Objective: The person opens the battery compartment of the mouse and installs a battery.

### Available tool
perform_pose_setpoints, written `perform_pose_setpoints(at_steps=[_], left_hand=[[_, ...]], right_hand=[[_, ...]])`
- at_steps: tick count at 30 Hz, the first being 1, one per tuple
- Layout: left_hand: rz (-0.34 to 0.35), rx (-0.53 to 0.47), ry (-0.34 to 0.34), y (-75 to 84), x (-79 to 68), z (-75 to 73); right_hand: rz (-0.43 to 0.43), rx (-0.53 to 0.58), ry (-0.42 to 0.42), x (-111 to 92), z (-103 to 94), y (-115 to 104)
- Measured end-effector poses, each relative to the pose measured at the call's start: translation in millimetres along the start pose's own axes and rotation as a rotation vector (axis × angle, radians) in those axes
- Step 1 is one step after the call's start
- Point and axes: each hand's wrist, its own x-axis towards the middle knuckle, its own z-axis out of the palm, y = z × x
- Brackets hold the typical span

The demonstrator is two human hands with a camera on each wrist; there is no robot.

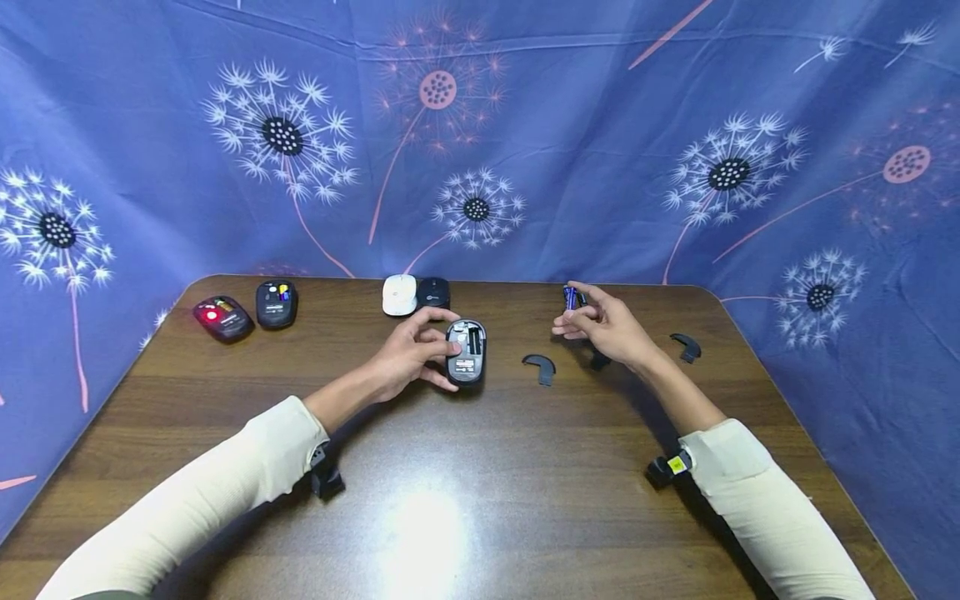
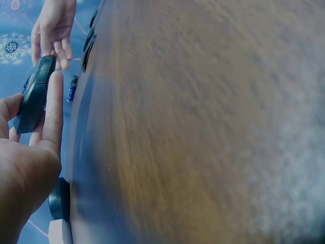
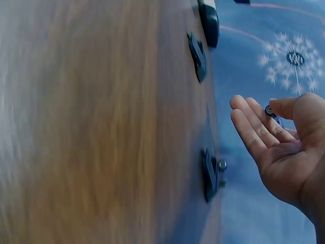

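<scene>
My left hand (image 1: pixel 416 354) grips a black computer mouse (image 1: pixel 467 367) with its underside up and its battery bay open, thumb on the face turned up. In the left wrist view the mouse (image 2: pixel 34 99) is seen edge-on between thumb and fingers, raised over the table. To the right, my right hand (image 1: pixel 603 325) pinches a blue battery (image 1: pixel 570 298) between thumb and fingers. In the right wrist view the battery's end (image 3: pixel 269 109) shows at the thumb tip, with the other fingers extended. Another battery (image 2: pixel 72 89) lies on the table beyond the mouse.
Black curved battery covers lie on the wooden table (image 1: pixel 465 467): one cover (image 1: pixel 540 368) between the hands, another cover (image 1: pixel 686 347) at far right. A white mouse (image 1: pixel 400 296) and black mouse (image 1: pixel 433 293) stand at the back. Two upturned mice (image 1: pixel 223 318) sit at back left, one glowing red.
</scene>
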Motion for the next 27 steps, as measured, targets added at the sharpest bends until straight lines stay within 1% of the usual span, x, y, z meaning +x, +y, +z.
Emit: perform_pose_setpoints(at_steps=[5,8,14,17,22,25,27], left_hand=[[0.003,0.004,-0.006,-0.6,0.2,0.9],[0.003,0.004,-0.004,0.1,0.2,1.6],[0.004,0.004,-0.004,1.6,0.8,3.1],[0.005,0.004,-0.004,2.5,0.6,3.5],[0.008,0.002,-0.005,2.3,0.8,3.2],[0.001,-0.001,-0.002,1.5,0.8,3.2],[-0.006,-0.003,0.0,0.9,0.8,3.4]], right_hand=[[-0.002,0.022,-0.022,2,18.7,-6],[0.001,0.0,-0.04,2,29.8,-10],[-0.008,0.063,-0.091,3,52.5,-21],[-0.013,0.077,-0.107,4,62.5,-26],[-0.037,0.03,-0.114,7,74.7,-31],[-0.052,-0.007,-0.11,7,80.7,-34],[-0.059,-0.013,-0.106,8,84.4,-36]])
